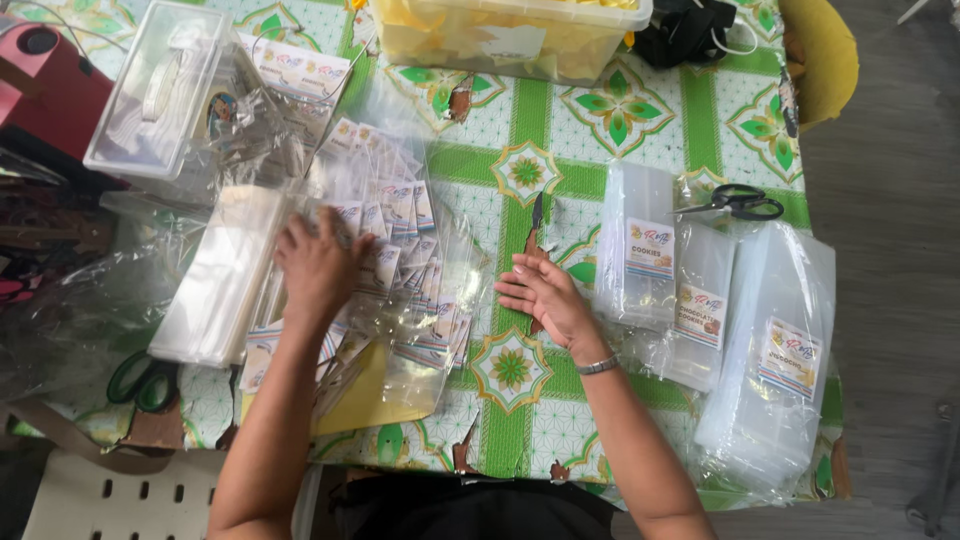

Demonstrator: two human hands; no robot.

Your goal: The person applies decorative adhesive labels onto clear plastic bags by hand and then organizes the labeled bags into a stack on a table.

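Observation:
My left hand (318, 265) lies palm down on a spread of small clear plastic bags with printed labels (400, 240), fanned out in overlapping rows. A stack of plain clear bags (215, 275) lies just left of that hand. My right hand (545, 298) rests flat on the green and white patterned tablecloth (520, 130), fingers apart and empty, with a thin bracelet at the wrist. It sits between the fanned bags and taller stacks of labelled clear bags (650, 250) to its right.
Black scissors (738, 203) lie on the right-hand stacks. Green-handled scissors (145, 380) sit at the left edge. A clear plastic box (160, 90) stands back left, a tub with yellow contents (510, 35) at the back. Another big stack of bags (775, 360) fills the right.

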